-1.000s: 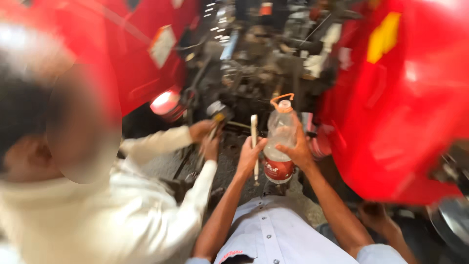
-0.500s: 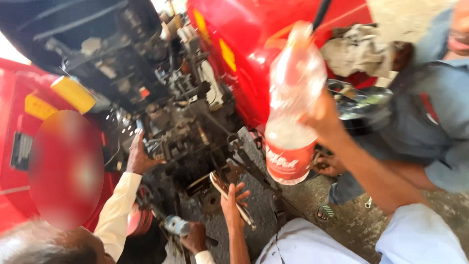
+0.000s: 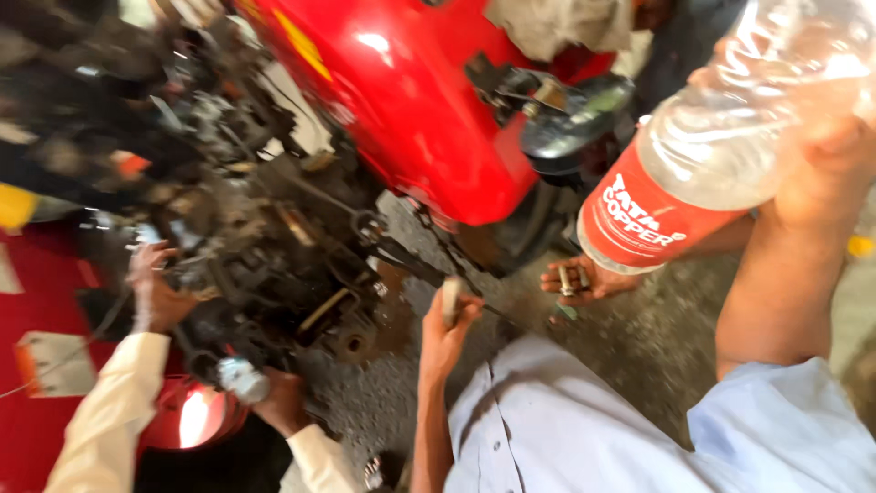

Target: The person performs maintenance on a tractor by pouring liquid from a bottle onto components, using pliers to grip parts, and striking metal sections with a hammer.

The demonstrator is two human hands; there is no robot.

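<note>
The right hand (image 3: pixel 835 160) is wrapped tight around a clear plastic bottle (image 3: pixel 721 137) with a red label, holding it tilted high at the upper right, raised well above the ground. The left hand (image 3: pixel 447 319) has its fingers curled shut around a pale stick-like tool (image 3: pixel 450 299), held near the dark greasy engine (image 3: pixel 274 256) beneath the red bodywork (image 3: pixel 411 110). A co-worker in cream sleeves (image 3: pixel 119 402) has both hands on the machinery at the left. Another person's open palm (image 3: pixel 584 278), under the bottle, holds small metal parts
</note>
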